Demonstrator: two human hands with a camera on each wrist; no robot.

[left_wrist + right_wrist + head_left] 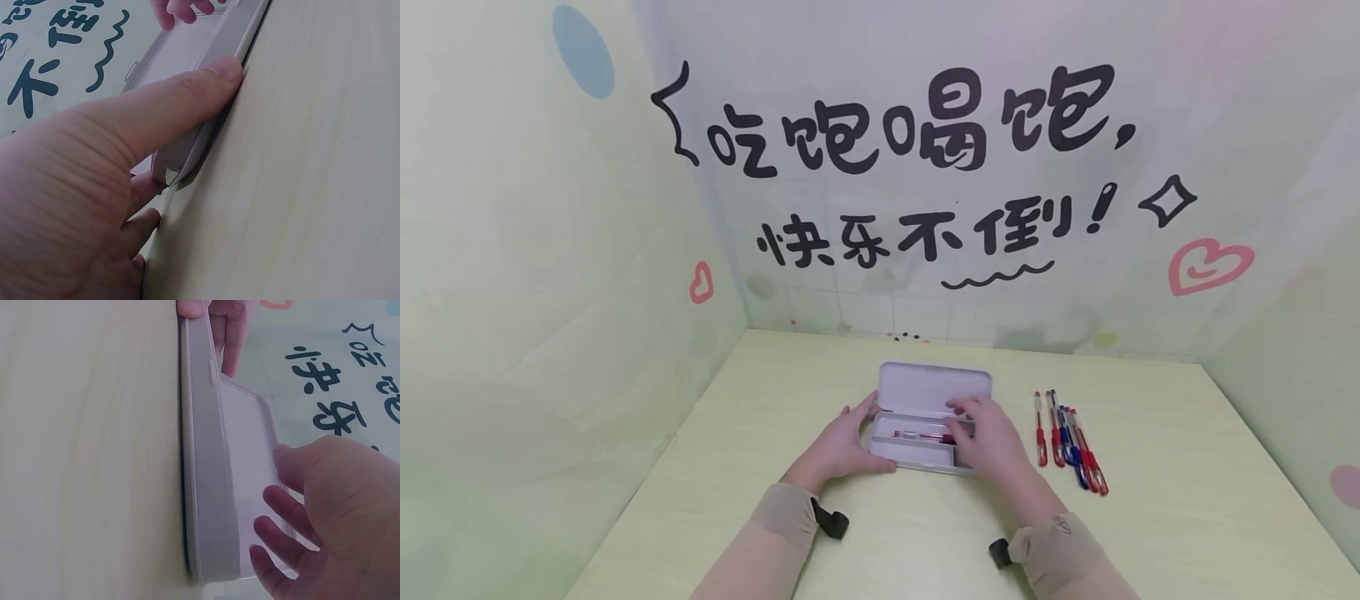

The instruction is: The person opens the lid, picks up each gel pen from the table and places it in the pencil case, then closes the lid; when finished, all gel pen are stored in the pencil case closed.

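Observation:
An open white pencil case (917,454) lies in the middle of the table, its lid (934,387) tilted up at the back. A red pen (921,435) lies inside it. My left hand (842,443) grips the case's left end, thumb (187,100) along the front wall (212,44) and fingers behind. My right hand (987,435) hovers over the right half with loosely spread fingers (281,519) reaching inside past the lid (250,444); I see nothing held in them. The case's front wall (209,487) fills the middle of the right wrist view.
Several red and blue pens (1070,442) lie side by side on the pale wooden table (1150,517), just right of the case. Printed walls (925,208) close in the back and both sides. Bare table lies in front and to the left.

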